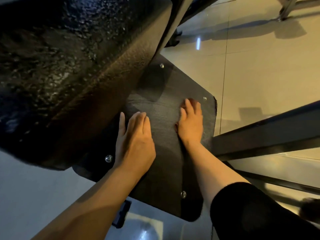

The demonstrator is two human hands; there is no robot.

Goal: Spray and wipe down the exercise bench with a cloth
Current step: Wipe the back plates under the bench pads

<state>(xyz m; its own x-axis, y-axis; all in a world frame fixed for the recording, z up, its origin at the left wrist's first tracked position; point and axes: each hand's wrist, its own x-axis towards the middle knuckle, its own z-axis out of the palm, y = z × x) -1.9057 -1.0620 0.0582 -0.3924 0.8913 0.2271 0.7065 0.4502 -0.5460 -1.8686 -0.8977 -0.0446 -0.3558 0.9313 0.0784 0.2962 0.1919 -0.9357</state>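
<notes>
Above and to the left of both hands looms the big black padded exercise bench cushion (pixel 65 70), its pebbled vinyl skin glistening with wet droplets; its rounded lower edge overhangs the left hand's thumb side and hides whatever lies beneath it. Under both hands spreads a dark flat plate with rounded corners (pixel 166 167), matte and finely grained, fixed with shiny round bolt heads (pixel 108 158) near its corners; a torn notch shows on its edge just beyond the right hand. Around the plate lies the glossy pale tiled floor (pixel 259 66), with thin grout lines and light reflections. To the right of the right forearm a black straight metal frame bar (pixel 266 134) runs diagonally, close beside the wrist.

The left hand (pixel 134 135) lies flat on the plate, fingers straight and together, thumb stretched toward the cushion. The right hand (pixel 190 123) also rests palm down on the plate, fingers extended and slightly blurred, a black sleeve (pixel 256 213) covering the forearm nearer the camera. The hands are apart, neither gripping anything.
</notes>
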